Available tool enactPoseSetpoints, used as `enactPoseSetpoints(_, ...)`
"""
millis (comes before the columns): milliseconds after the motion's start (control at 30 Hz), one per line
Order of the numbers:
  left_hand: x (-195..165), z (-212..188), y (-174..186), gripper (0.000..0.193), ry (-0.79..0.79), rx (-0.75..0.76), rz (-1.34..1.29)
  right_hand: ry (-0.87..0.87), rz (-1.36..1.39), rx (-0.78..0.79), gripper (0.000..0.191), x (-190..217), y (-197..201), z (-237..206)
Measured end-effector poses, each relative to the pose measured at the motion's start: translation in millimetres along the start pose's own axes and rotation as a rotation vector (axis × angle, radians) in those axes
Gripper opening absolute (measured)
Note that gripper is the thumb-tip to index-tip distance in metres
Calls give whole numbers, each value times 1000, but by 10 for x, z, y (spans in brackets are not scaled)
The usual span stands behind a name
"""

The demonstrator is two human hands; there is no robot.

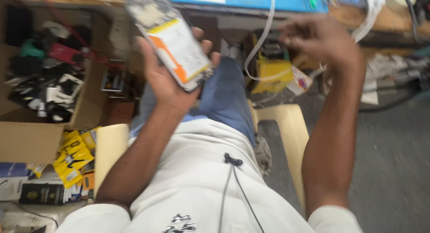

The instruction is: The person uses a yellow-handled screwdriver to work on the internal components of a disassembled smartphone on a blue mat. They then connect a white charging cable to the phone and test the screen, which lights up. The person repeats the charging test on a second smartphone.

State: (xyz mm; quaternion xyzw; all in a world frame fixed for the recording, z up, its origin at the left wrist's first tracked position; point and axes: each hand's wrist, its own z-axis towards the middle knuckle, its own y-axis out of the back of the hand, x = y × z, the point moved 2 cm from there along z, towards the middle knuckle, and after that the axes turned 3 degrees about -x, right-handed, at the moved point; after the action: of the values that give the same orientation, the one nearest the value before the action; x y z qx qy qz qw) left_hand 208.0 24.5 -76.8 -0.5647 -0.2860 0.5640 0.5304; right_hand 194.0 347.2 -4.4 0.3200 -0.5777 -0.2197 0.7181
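The left hand (168, 78) gripped an opened phone (172, 38), back cover off, fingers wrapped behind it and fingertips showing at its right edge; the phone stood tilted above the lap. The right hand (320, 40), raised and motion-blurred, was loosely curled; whether it pinched anything could not be told. A white cable (264, 36) hung between the hands. Beyond them ran the bench (251, 1). Left of the left hand sat a cardboard box (31, 139) of parts, yellow packets (74, 159) below it.

The left hand (168, 78) grips an opened phone (172, 38) at eleven o'clock; the right hand (320, 38), blurred, is raised at one o'clock.
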Motion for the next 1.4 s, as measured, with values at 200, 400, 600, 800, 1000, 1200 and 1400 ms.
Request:
enactPoseSetpoints(200, -50, -16, 101, 86, -17, 36, -16, -348, -435, 451, 38, -851, 80, -133)
enactPoseSetpoints(400, 35, 6, 156, 61, 18, -67, -90, -600, -574, 499, 43, -2037, -370, -978)
enactPoseSetpoints(600, 266, -30, 142, 48, 147, -109, -107, -426, 273, -381, 70, -2318, -977, -917)
enactPoseSetpoints(800, 363, -81, -71, 86, 292, 107, -159, -294, -136, -220, 64, -2293, -1195, -763)
enactPoseSetpoints(1000, 458, -96, -233, 111, 253, 106, -211, -526, -281, -212, 25, -1548, -491, -1264)
enactPoseSetpoints(1200, 473, -90, -187, 106, 241, 72, -207, 373, -267, -453, 26, 315, -659, -1256)
enactPoseSetpoints(1400, 446, -124, -115, 104, 206, 82, -247, 645, -258, -445, 39, 938, -1121, -938)
